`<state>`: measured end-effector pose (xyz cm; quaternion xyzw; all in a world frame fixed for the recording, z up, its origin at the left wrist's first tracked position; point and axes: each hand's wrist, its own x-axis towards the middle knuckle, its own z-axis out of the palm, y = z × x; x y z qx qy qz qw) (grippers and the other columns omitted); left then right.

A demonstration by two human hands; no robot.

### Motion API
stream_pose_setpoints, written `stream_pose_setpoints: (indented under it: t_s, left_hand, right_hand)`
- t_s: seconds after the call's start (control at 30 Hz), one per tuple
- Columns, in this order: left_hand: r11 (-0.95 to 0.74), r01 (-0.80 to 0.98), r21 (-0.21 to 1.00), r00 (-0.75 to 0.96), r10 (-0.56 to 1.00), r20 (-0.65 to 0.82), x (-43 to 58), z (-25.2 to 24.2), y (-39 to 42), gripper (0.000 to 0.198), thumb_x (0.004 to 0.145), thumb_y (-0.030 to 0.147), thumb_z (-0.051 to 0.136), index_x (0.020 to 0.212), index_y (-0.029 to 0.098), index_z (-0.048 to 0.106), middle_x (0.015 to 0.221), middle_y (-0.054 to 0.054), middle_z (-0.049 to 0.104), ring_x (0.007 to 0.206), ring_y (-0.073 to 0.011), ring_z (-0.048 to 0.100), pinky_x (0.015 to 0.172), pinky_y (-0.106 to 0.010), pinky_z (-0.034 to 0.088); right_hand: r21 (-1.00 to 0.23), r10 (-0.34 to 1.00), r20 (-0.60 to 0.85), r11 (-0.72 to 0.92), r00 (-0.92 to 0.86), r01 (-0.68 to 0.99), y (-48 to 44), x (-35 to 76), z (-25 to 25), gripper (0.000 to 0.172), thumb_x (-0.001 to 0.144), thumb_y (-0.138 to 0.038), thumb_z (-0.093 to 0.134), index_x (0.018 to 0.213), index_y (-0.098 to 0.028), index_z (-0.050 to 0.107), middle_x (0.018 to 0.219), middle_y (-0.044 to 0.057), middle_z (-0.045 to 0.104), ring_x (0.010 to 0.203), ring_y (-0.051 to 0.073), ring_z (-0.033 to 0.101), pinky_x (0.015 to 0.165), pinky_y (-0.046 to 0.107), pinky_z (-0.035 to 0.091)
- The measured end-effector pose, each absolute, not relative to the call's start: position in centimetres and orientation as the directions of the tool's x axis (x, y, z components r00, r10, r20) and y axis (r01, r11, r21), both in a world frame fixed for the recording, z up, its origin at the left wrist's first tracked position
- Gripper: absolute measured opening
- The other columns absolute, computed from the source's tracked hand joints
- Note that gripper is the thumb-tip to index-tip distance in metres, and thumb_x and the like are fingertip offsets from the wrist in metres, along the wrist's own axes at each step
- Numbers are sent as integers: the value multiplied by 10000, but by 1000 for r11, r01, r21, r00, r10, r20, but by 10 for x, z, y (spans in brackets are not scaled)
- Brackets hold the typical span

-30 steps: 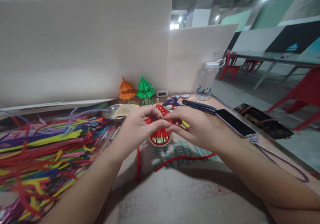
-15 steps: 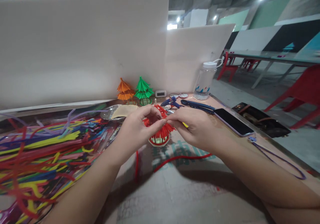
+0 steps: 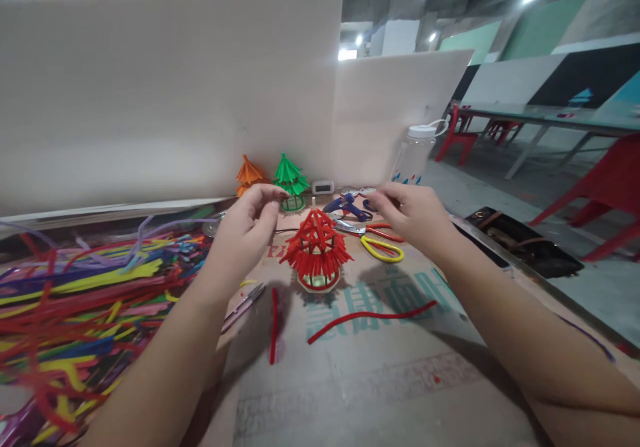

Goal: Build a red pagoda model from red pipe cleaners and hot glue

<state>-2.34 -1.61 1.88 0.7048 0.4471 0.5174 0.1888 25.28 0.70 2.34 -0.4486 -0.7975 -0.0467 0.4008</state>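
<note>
Pale boards [image 3: 175, 94] are stood along the far edge of the worktop [image 3: 350, 394], and beyond them, over on the right, a red chair [image 3: 607, 194] is seen. Centre stage is taken by the red model [image 3: 317, 250], set upright on the worktop between the two hands and touched by neither! On its left, the left hand [image 3: 245, 230] is held up, thumb and forefinger brought close in a narrow grip; across on the right, the right hand [image 3: 417, 217] is raised too, its grip also narrow. Whether anything fine is pinched in either cannot be told. Nearer, two red strips are laid flat: a short one [image 3: 274, 327] left, a longer bent one [image 3: 370, 314] right. Just right of the model, yellow-and-red handles [image 3: 383, 249] are spread. At the far side, a green model [image 3: 285, 177] is placed beside an orange one [image 3: 246, 170], partly covered by the left hand. Far left, coloured strips [image 3: 100, 300] are heaped.
</note>
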Motion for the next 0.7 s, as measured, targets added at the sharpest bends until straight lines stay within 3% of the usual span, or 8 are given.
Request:
stream_pose_setpoints:
  t_s: [0.03, 0.1, 0.23, 0.47, 0.7]
  left_hand:
    - [-534, 462, 709, 92, 823, 560, -25, 18, -14, 305, 900, 273, 576, 1193, 192, 596, 989, -55, 667, 871, -176, 650, 756, -288, 531]
    - [-536, 523, 663, 204, 833, 514, -27, 17, -11, 526, 857, 310, 654, 1350, 210, 502, 1181, -98, 651, 1082, -227, 636, 912, -361, 526]
    - [-561, 591, 579, 398, 828, 396, -22, 12, -13, 756, 828, 438, 712, 1479, 247, 379, 1468, -149, 502, 1353, -296, 493, 1103, -481, 419]
    - [-637, 602, 481, 445, 768, 461, 1, -3, -15, 973, 755, 477, 789, 1539, 229, 268, 1575, -195, 360, 1451, -344, 367, 1172, -546, 325]
    - [-614, 618, 491, 403, 784, 473, 6, -7, -13, 851, 821, 382, 716, 1536, 202, 291, 1556, -188, 413, 1415, -356, 425, 1145, -538, 365]
  right_hand:
    - [-310, 698, 655, 597, -288, 740, 11, 253, 22, 152, 936, -304, 586, 944, -188, 684, 694, 7, 646, 556, 145, 526, 532, 275, 337]
    - [-343, 693, 625, 656, -358, 672, 13, 250, 18, 243, 912, -245, 621, 1146, -192, 659, 876, 38, 707, 647, 151, 581, 599, 278, 419]
    - [-297, 559, 654, 809, -510, 507, 3, 232, 10, 135, 947, -217, 587, 1016, -197, 702, 911, 54, 720, 768, 163, 620, 695, 292, 469]
    - [-192, 499, 662, 834, -560, 517, -5, 214, -6, 182, 930, -100, 556, 993, -174, 710, 931, 75, 718, 883, 197, 636, 761, 319, 490]
    - [-247, 582, 597, 788, -552, 564, -4, 210, -10, 173, 970, -185, 559, 992, -167, 729, 974, 87, 739, 911, 211, 650, 803, 348, 491]
